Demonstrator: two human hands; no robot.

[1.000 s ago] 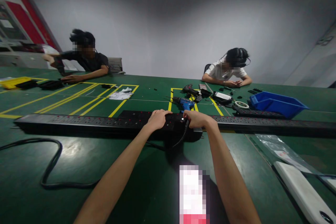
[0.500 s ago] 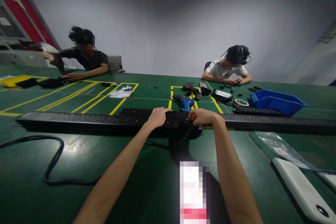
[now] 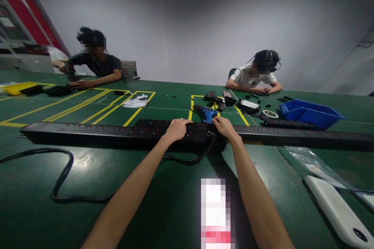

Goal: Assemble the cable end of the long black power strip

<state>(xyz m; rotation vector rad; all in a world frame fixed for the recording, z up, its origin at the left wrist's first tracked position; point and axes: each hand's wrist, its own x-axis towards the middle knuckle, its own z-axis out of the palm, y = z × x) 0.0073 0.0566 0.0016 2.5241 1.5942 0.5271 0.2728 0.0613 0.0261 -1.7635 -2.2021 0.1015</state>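
Whether the left hand (image 3: 177, 129) and right hand (image 3: 224, 126) grip anything I cannot tell: their undersides are hidden. The black multi-socket power strip (image 3: 157, 131) lies crosswise under the left, which rests on top, while the right curls near its right end, beside a corded plug (image 3: 211, 137); red dots speckle its socket face

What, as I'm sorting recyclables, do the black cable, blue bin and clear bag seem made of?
Black cable: likely smooth rubber or soft plastic, bending in rounded curves.
Blue bin: probably moulded plastic, evenly coloured, dull sheen.
Clear bag: apparently thin plastic film, see-through with glossy creases.
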